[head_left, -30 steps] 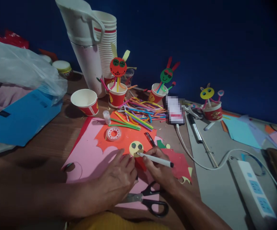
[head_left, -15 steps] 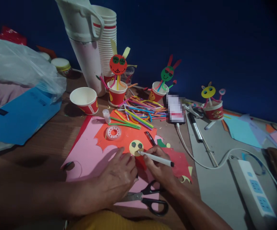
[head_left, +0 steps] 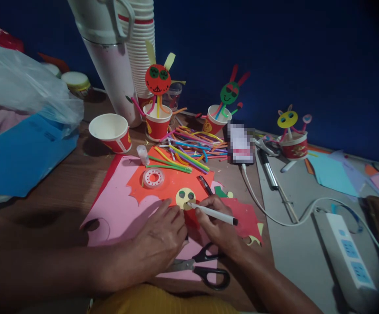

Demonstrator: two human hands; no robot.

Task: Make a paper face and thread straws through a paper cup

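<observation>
A white marker [head_left: 216,214] with a black end is pinched in my right hand [head_left: 220,224]. Its tip meets the lower middle of a pale yellow paper disc [head_left: 183,202], which bears two dark green eye spots. My left hand [head_left: 163,237] lies on the paper, fingers extended, fingertips at the disc's lower left edge. A small dark thing shows by its thumb, too covered to name. Beneath are orange paper [head_left: 140,183] and pink paper [head_left: 111,205]. Black-handled scissors [head_left: 205,268] rest just below both hands. A tape roll [head_left: 153,178] sits to the upper left of the disc.
Pipe cleaners [head_left: 192,148] lie in a heap behind the papers. Beyond stand an empty paper cup [head_left: 111,133], a thermos flask [head_left: 111,65] and cup puppets [head_left: 158,122]. A phone [head_left: 241,146] trails a white cable towards a power strip [head_left: 349,248] at right.
The view has shifted slightly, so the background sits a little higher and the left-side objects farther left. Both hands keep nearly the same pose, with the marker tip still on the disc.
</observation>
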